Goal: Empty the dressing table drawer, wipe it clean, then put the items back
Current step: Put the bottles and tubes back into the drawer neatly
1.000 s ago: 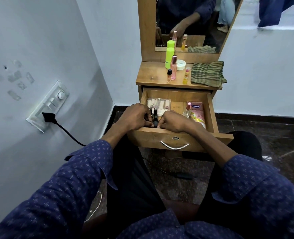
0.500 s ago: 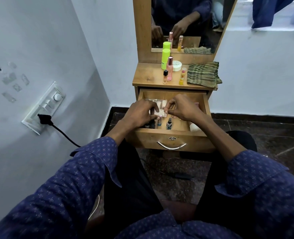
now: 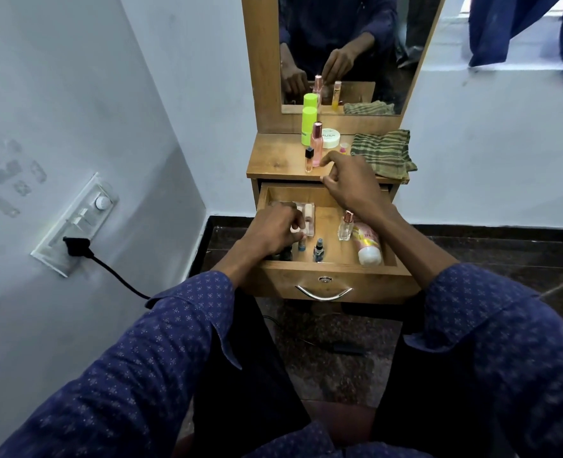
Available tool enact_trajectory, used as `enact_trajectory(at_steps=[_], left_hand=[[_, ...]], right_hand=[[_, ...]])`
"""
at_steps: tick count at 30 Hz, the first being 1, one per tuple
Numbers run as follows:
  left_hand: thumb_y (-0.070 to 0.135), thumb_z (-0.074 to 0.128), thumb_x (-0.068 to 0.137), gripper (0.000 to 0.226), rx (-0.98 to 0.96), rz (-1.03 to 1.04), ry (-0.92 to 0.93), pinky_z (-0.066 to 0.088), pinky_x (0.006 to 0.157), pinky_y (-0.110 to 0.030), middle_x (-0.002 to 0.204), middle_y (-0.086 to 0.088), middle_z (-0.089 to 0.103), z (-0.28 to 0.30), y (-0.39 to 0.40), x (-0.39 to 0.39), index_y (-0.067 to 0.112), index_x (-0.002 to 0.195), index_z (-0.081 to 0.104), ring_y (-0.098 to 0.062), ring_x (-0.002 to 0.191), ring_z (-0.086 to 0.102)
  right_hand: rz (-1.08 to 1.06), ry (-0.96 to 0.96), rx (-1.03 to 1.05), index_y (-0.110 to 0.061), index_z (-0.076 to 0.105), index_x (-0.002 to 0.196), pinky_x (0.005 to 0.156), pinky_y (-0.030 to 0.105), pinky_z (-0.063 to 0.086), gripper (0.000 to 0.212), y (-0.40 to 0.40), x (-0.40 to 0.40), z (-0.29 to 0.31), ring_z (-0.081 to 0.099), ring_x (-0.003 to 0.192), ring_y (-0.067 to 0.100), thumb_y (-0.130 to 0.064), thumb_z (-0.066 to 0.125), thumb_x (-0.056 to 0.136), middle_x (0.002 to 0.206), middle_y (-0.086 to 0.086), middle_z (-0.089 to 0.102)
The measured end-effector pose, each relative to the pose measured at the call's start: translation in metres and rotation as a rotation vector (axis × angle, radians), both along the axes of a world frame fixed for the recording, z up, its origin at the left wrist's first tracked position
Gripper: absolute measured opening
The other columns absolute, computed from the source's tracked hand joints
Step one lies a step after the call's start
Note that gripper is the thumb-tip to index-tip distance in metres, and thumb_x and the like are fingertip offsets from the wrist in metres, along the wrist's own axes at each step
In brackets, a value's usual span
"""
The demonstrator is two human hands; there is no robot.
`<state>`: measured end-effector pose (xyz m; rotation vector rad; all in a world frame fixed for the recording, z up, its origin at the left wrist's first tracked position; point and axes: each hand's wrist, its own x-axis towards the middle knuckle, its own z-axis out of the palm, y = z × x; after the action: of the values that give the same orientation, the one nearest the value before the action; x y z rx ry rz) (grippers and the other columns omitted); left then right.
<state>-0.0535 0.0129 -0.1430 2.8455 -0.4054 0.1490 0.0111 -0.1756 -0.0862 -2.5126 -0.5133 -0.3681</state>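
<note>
1. The drawer [image 3: 326, 262] stands pulled open below the dressing table top [image 3: 280, 163]; we see it not yet emptied, holding a clear glass perfume bottle [image 3: 346, 226], a pink lotion tube [image 3: 367, 244], a small dark spray bottle [image 3: 318, 250] and a clear plastic pack [image 3: 308, 214].
2. The right hand [image 3: 349, 186], half a second ago low over the drawer, now reaches the table top; its fingers are curled near the thin perfume vial [image 3: 309, 159], and we cannot tell whether they pinch anything.
3. The left hand [image 3: 270, 229] stays inside the drawer, gripping a small white-capped item [image 3: 298, 230] among the little bottles.
4. We judge one item is just being transferred upward: emptying is under way, wiping not begun.
5. Beyond, the lime-green bottle [image 3: 308, 125], white cream jar [image 3: 329, 138] and striped cloth [image 3: 382, 153] wait on top.
</note>
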Motion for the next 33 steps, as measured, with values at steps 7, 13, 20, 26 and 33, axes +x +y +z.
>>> enact_trajectory(at_steps=[7,13,20,26,33], left_hand=[[0.037,0.080,0.091,0.017,-0.094,0.018,-0.025,0.033,0.059,-0.020,0.103,0.009,0.069,0.010,0.006,0.000,0.025,0.100,0.072,-0.008,0.083,0.057],[0.044,0.079,0.089,0.021,-0.217,0.047,-0.033,0.052,0.069,-0.032,0.098,0.013,0.071,0.011,0.010,0.003,0.026,0.099,0.074,-0.009,0.087,0.064],[0.043,0.080,0.087,0.021,-0.278,0.051,-0.027,0.056,0.073,-0.035,0.096,0.016,0.071,0.014,0.011,-0.001,0.026,0.100,0.074,-0.005,0.085,0.064],[0.037,0.082,0.086,0.017,-0.383,0.058,0.009,0.055,0.068,-0.031,0.094,0.016,0.074,0.020,0.020,-0.007,0.026,0.096,0.074,-0.001,0.076,0.066],[0.027,0.090,0.083,0.017,-0.557,0.052,0.167,0.053,0.065,-0.022,0.086,0.006,0.076,0.029,0.042,-0.020,0.018,0.093,0.079,-0.005,0.071,0.066]], right_hand=[[-0.177,-0.180,-0.033,-0.016,0.060,0.130,0.068,0.032,0.049,0.040,0.008,0.021,0.020,0.068,0.093,0.026,-0.015,0.075,0.093,0.116,0.009,0.069],[-0.255,-0.080,-0.118,-0.016,0.064,0.135,0.086,0.041,0.054,0.040,-0.007,0.033,0.021,0.065,0.115,0.036,-0.027,0.074,0.098,0.141,0.013,0.056],[-0.200,-0.110,-0.075,-0.016,0.072,0.113,0.073,0.030,0.042,0.021,-0.008,0.026,0.015,0.068,0.102,0.028,-0.022,0.078,0.094,0.113,0.009,0.071],[-0.105,-0.092,-0.037,-0.021,0.075,0.100,0.068,0.036,0.055,0.015,-0.002,-0.011,0.012,0.067,0.085,0.020,-0.030,0.079,0.089,0.093,-0.002,0.071],[0.009,0.146,-0.091,-0.028,0.075,0.089,0.064,0.028,0.050,0.017,0.005,-0.055,0.001,0.067,0.078,0.008,-0.041,0.084,0.083,0.083,-0.011,0.072]])
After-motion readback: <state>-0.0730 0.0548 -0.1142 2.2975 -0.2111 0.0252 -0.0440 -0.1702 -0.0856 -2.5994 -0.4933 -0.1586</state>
